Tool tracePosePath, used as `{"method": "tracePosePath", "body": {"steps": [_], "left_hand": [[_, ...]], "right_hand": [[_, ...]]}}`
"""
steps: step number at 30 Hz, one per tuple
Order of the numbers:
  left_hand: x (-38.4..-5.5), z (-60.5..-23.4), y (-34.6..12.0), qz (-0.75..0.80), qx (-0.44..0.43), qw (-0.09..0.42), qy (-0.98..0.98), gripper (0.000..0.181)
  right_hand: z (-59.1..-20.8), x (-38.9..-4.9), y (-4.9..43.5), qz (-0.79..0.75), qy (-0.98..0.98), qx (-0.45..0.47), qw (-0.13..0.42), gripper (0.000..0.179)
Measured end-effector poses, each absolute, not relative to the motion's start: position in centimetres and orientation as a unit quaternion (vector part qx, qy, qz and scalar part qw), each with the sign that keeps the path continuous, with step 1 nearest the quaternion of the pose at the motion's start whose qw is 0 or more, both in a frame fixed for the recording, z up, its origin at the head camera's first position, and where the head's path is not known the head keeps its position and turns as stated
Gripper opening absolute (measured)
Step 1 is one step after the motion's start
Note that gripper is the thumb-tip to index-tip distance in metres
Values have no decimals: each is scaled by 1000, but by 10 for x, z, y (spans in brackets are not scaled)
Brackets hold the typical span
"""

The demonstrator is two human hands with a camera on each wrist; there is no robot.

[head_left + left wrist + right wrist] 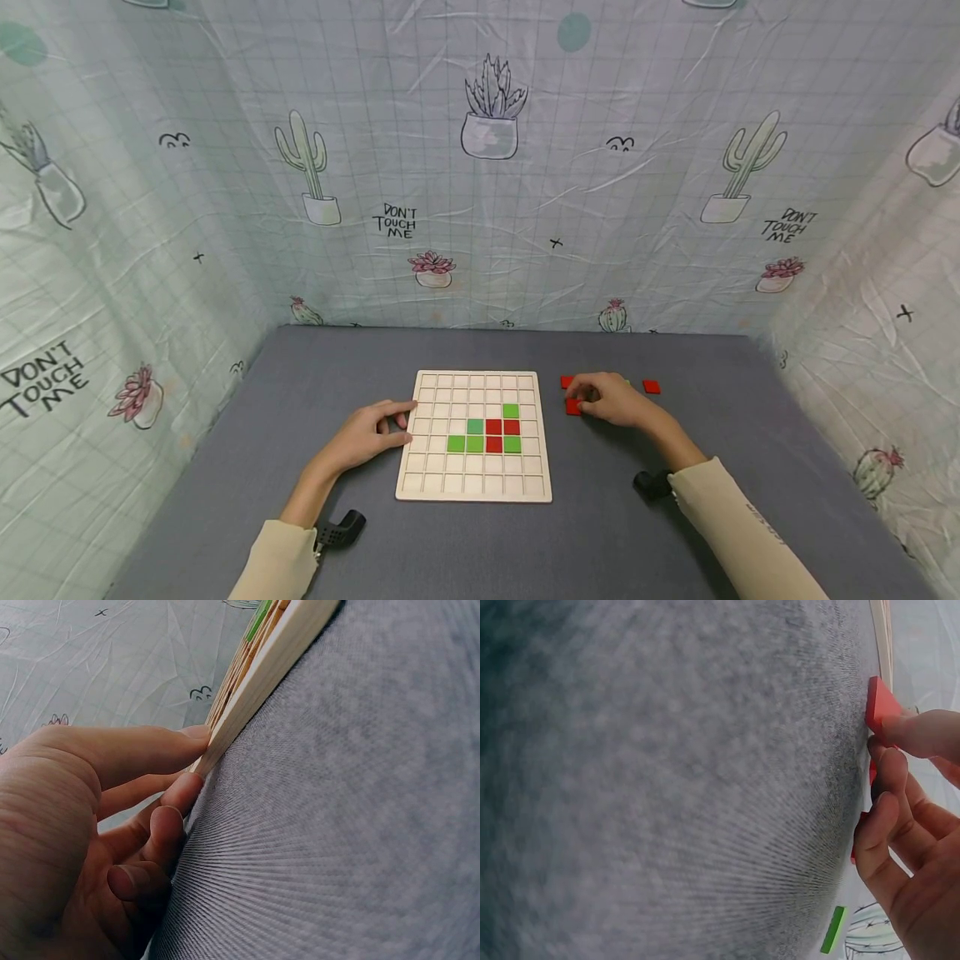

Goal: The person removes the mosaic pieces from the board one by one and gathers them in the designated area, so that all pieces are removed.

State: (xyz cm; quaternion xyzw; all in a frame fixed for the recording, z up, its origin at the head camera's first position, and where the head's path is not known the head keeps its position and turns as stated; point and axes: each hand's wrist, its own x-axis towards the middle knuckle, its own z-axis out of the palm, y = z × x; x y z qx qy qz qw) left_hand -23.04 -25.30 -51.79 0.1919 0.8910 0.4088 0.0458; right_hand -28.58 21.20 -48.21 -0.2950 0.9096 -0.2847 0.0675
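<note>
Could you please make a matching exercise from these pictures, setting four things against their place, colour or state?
1. Board
2. Left hand
3. Table
4. Right hand

A. Grey
B. Touching a red tile
C. Pale and ruled into squares
D. Touching the board's left edge

Pairs: 1-C, 2-D, 3-A, 4-B

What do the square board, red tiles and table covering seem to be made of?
Board: probably wood, pale and matte; faint lines run along its edge in the left wrist view.
Red tiles: smooth, evenly coloured; painted wood or plastic, I cannot tell.
Table covering: likely woven fabric, grey and dull; wrist views show fine ribbed texture.
</note>
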Motion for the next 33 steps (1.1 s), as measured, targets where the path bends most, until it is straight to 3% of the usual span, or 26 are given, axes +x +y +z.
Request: {"method": "tracePosePath", "body": {"steps": [33], "left_hand": [[-231,-513,-253,414,184,59,889,55]], "right_hand": [[-481,-289,209,-274,913,-291,85,23]]}}
